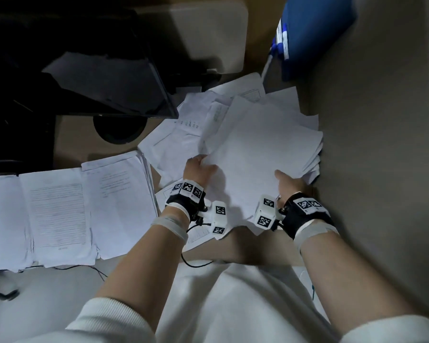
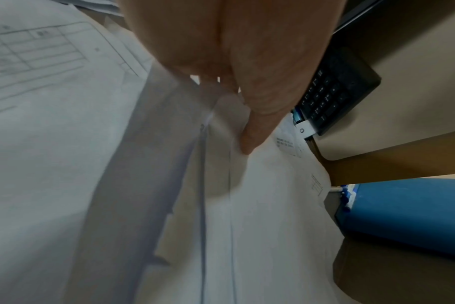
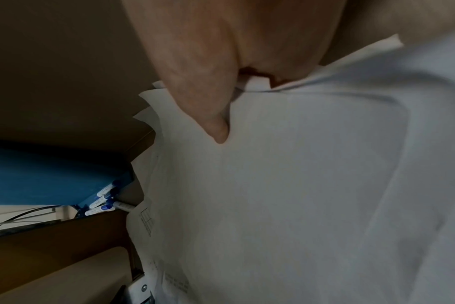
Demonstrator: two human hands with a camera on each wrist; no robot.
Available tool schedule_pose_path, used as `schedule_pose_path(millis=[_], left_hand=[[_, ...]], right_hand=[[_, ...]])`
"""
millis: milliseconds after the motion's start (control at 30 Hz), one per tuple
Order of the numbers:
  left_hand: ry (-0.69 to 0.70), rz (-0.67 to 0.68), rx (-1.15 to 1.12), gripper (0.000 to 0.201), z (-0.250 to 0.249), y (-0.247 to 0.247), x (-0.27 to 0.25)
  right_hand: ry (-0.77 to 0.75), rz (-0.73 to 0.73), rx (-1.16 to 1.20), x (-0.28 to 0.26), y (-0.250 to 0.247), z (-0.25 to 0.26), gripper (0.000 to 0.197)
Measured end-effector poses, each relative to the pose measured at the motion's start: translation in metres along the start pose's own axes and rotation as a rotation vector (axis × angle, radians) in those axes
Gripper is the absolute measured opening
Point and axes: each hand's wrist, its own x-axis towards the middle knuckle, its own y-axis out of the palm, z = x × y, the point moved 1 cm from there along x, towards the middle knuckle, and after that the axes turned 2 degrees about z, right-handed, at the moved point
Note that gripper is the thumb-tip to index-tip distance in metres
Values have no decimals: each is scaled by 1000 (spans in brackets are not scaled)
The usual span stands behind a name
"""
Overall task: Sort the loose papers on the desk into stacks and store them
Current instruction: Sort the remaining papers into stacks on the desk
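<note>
Head view: brown worktop [image 1: 372,134]; a loose pile of white papers [image 1: 258,149] at centre right, held at its near edge by both hands. The left hand [image 1: 198,169] pinches the pile's left edge, fingers curled under the sheets; the right hand [image 1: 290,184] grips the right corner, thumb on top. Sorted stacks of printed sheets [image 1: 60,214] lie side by side to the left, a dark monitor [image 1: 84,70] behind them, a blue box [image 1: 315,33] at the far right. Left wrist view: thumb [image 2: 257,127] pressed onto the top sheet; a dark keypad [image 2: 335,90] and the blue box beyond. Right wrist view: thumb [image 3: 216,123] clamped on the fanned paper corner; blue-capped pens [image 3: 104,199] beside the box.
</note>
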Motion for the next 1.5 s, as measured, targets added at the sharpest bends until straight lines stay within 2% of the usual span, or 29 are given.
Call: schedule_pose_path(millis=[100, 167, 233, 267, 333, 433, 533, 633, 700, 833, 900, 1000, 1067, 1133, 1233, 1333, 1400, 1500], left_hand=[[3, 0, 14, 43, -3, -1, 13], [-6, 1, -8, 35, -3, 0, 21], [12, -60, -93, 29, 6, 2, 34], [21, -95, -135, 33, 9, 2, 38], [37, -129, -207, 57, 11, -2, 43], [-15, -61, -266, 89, 3, -9, 39], [-65, 70, -144, 94, -1, -11, 32], [-113, 48, -16, 97, -2, -10, 23], [-124, 49, 9, 96, -1, -10, 22], [-137, 171, -2, 90, 1, -9, 30], [-141, 188, 31, 89, 2, -5, 33], [-138, 252, 168, 65, 5, 2, 32], [-126, 255, 194, 48, 10, 5, 32], [-125, 275, 191, 44, 14, 6, 29], [-158, 357, 140, 51, 19, 8, 27], [-120, 262, -37, 55, 18, 10, 24], [-126, 215, -116, 52, 16, 9, 24], [-191, 205, -43, 66, 23, 3, 24]], right_hand=[[-62, -71, -28, 4, 6, 10, 59], [-128, -86, -40, 10, 14, 17, 58], [-221, -74, -59, 15, 23, 22, 55], [-261, -66, -70, 18, 27, 24, 53], [-314, -45, -97, 21, 35, 27, 46], [-338, -24, -180, 27, 44, 30, 43], [-318, -10, -237, 30, 46, 31, 45], [-293, -16, -282, 33, 43, 30, 43], [-273, -36, -307, 37, 40, 29, 41], [-240, -80, -333, 49, 34, 23, 42], [-258, -95, -238, 40, 35, 24, 49], [-235, -54, -115, 37, 39, 25, 76], [-207, -32, -107, 37, 40, 28, 83], [-210, -8, -172, 37, 41, 31, 77], [-237, 78, -266, 36, 42, 30, 70], [-294, 171, -311, 26, 46, 27, 74], [-351, 230, -347, 21, 50, 22, 60], [-438, 336, -401, 12, 55, 18, 38]])
